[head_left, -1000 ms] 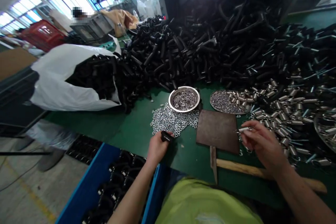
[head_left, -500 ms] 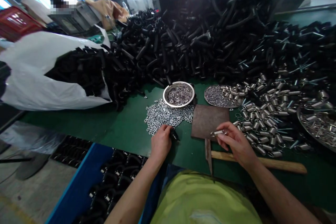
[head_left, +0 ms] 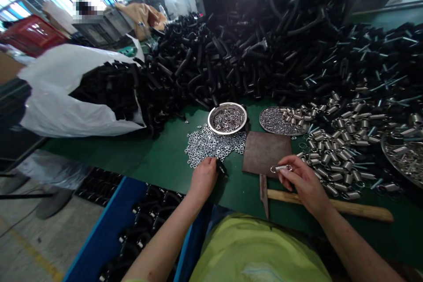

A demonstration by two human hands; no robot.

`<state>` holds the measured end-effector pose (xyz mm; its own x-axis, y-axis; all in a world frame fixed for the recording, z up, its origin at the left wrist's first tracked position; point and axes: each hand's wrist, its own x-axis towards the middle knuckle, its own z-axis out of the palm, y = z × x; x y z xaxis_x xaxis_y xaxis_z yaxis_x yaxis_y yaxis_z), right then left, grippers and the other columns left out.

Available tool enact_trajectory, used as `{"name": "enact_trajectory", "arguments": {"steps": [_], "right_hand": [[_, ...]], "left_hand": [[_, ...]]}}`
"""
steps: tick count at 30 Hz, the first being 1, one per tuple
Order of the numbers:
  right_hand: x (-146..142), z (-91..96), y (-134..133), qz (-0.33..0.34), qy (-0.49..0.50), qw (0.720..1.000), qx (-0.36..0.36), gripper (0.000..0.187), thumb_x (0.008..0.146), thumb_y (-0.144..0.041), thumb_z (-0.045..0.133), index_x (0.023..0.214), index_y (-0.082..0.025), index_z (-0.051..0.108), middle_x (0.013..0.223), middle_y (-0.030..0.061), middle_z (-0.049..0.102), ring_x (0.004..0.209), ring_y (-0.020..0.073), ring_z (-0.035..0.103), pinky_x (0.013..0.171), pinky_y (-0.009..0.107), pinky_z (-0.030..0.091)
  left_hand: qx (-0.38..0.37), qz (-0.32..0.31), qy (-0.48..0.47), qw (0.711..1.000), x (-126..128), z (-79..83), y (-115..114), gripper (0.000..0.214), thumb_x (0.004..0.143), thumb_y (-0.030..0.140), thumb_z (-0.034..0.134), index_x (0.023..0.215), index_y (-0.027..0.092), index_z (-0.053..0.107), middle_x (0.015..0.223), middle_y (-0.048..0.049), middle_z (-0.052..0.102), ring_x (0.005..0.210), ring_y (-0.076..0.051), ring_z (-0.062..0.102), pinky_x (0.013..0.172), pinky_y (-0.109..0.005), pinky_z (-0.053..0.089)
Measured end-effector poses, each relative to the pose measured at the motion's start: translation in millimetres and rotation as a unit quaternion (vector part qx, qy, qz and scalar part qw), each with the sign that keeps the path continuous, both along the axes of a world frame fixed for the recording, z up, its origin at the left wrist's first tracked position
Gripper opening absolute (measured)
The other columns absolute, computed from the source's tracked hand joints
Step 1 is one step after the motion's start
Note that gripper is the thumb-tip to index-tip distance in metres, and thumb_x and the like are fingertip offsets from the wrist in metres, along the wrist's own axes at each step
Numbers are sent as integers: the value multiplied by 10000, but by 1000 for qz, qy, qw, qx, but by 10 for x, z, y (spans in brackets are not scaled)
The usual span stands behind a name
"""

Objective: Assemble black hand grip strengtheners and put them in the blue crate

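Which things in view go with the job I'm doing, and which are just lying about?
Seem to belong:
- spring, in your right hand
- black part, in your left hand
- loose springs, near your right hand
- small metal pieces, by your left hand

Probably just lying about:
- hammer, in neither hand's grip
- red crate, in the background

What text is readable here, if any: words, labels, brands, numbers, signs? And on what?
None readable.
Green shirt: pale mark at the bottom edge, too blurred to tell if it is lettering.
Black part and spring in the hands: too small to read any marking.
White bag, hammer handle: no legible text.
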<state>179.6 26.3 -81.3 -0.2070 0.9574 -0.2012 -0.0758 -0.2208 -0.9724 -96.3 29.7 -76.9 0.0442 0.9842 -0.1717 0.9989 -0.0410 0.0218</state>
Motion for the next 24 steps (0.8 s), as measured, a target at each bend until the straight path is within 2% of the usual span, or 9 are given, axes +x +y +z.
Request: {"name": "enact_trajectory", "arguments": {"steps": [4,6,7,9,11,13,15,17,24], "right_hand": [[5,-2,-10,-13,8,1000,2,195,830,-361,582,953,-232,502,631,-40,540,520,95,439,450,208,329],[-15,28,-15,-15,10,1000,4,199,829,-365,582,950,-230,500,644,-36,549,518,93,438,449,208,328],[-34,56,-19,-12,11,1000,5,201,828,-368,582,944,-228,498,646,-34,550,512,91,433,446,208,323],[-93,138,-29,0,9,1000,4,205,824,-376,584,927,-224,492,647,-34,545,507,87,424,444,208,311],[-165,237,-43,13,7,1000,7,221,808,-385,601,900,-220,487,652,-37,530,511,84,420,448,208,308],[-233,322,-58,24,7,1000,17,236,788,-392,620,876,-217,488,661,-40,511,519,81,416,453,207,309],[-278,367,-69,34,12,999,28,237,783,-392,626,866,-215,494,673,-42,500,527,76,411,456,205,308],[-297,367,-74,42,15,999,27,232,789,-390,622,872,-214,496,680,-42,501,527,72,407,454,202,301],[-311,246,-25,40,44,997,-48,277,802,-439,586,916,-215,469,650,-41,549,465,67,402,422,196,278]], "left_hand": [[-27,-12,-54,998,-57,94,82,188,720,94,517,872,148,614,921,-96,602,839,-222,593,734,-307,450],[-16,20,-163,986,-50,164,118,182,708,101,531,845,154,638,901,-83,606,839,-209,593,754,-307,448],[-16,48,-248,967,-18,198,129,179,713,123,544,855,159,647,881,-72,612,829,-200,596,752,-303,451],[-42,108,-451,885,112,249,127,179,717,190,596,885,165,650,837,-50,627,798,-185,610,743,-295,461],[-95,154,-624,760,315,271,94,202,677,232,671,863,160,639,780,-29,639,748,-167,622,731,-283,469],[-136,188,-725,649,538,268,42,218,629,226,726,804,152,620,734,-10,637,710,-148,624,728,-270,470],[-150,217,-768,583,721,254,-9,242,604,222,757,782,148,611,704,3,634,677,-130,618,708,-256,469],[-144,228,-783,560,831,243,-45,257,593,225,777,778,143,617,696,7,636,657,-120,611,684,-246,468],[-114,210,-781,577,842,231,-48,253,583,208,795,764,139,632,699,5,655,648,-111,598,653,-227,453]]}}
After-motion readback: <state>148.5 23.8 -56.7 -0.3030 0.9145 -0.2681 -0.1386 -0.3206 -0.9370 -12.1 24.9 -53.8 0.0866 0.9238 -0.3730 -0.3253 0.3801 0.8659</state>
